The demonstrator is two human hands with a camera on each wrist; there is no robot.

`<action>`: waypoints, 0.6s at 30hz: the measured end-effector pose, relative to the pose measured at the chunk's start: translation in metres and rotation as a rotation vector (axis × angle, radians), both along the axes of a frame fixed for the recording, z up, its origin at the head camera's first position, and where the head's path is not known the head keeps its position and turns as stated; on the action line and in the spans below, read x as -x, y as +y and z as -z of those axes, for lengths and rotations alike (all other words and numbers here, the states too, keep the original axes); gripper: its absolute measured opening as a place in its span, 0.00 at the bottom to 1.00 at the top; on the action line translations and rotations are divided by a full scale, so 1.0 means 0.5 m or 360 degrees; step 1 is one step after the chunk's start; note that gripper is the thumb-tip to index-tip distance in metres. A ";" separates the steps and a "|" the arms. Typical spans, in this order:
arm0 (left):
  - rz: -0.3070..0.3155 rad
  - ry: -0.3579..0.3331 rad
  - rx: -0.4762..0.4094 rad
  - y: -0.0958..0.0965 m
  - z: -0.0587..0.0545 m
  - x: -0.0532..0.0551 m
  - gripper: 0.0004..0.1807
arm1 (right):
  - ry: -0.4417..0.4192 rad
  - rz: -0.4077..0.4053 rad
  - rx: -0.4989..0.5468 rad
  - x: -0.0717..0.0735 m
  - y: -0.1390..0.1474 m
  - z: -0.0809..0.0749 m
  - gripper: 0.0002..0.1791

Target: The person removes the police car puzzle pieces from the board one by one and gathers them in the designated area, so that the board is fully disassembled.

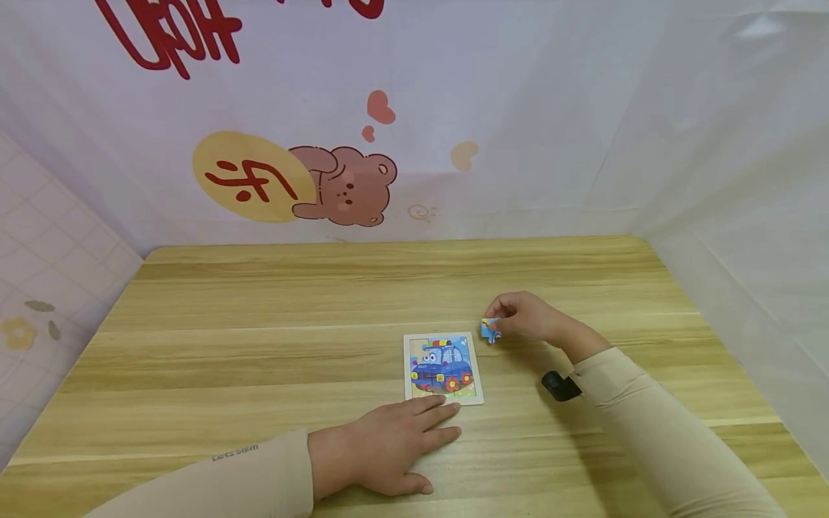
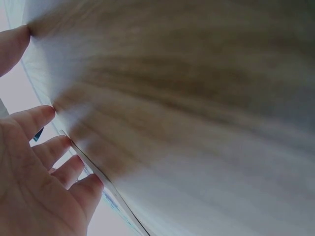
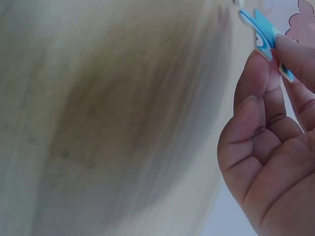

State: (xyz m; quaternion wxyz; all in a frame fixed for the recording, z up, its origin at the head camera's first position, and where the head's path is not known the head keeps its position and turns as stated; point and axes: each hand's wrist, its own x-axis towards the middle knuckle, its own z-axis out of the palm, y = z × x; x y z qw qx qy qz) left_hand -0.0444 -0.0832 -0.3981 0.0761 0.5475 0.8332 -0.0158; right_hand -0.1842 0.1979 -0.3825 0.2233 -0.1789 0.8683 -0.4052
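Note:
A square jigsaw puzzle [image 1: 481,374] in a pale wooden frame lies on the table, its picture a blue cartoon police car. At the upper left of that picture, bare board shows. My left hand [image 1: 398,442] rests flat at the lower edge, fingers spread, with fingertips on the frame. To the right of the frame's top corner, my right hand [image 1: 527,316] pinches a light-blue puzzle piece [image 1: 488,329] between thumb and fingers. In the right wrist view the piece [image 3: 263,32] is tilted, its knobbed outline showing beyond the thumb.
The wood-grain table [image 1: 259,309] reaches back to a white wall cloth [image 1: 531,108] printed with a bear and hearts. A black object [image 1: 560,386] shows beside the right wrist. Cloth also hangs along both sides.

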 end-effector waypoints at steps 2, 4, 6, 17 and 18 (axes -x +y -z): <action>0.0003 0.0001 -0.0001 0.000 0.000 0.000 0.38 | -0.0020 0.0005 -0.0010 -0.001 0.003 0.002 0.08; 0.0006 0.0003 -0.0003 0.000 0.000 0.000 0.38 | -0.0058 0.0013 -0.0013 -0.002 0.006 0.003 0.08; 0.0007 0.0006 -0.0005 0.001 0.000 0.000 0.38 | -0.0105 0.0023 -0.0004 -0.003 0.010 0.006 0.08; -0.0010 -0.0051 0.0009 0.001 -0.005 0.002 0.38 | -0.0157 0.0054 -0.0035 -0.006 0.016 0.017 0.08; -0.0009 -0.0053 0.0007 0.001 -0.005 0.002 0.38 | -0.0147 0.0055 -0.0049 -0.006 0.015 0.017 0.08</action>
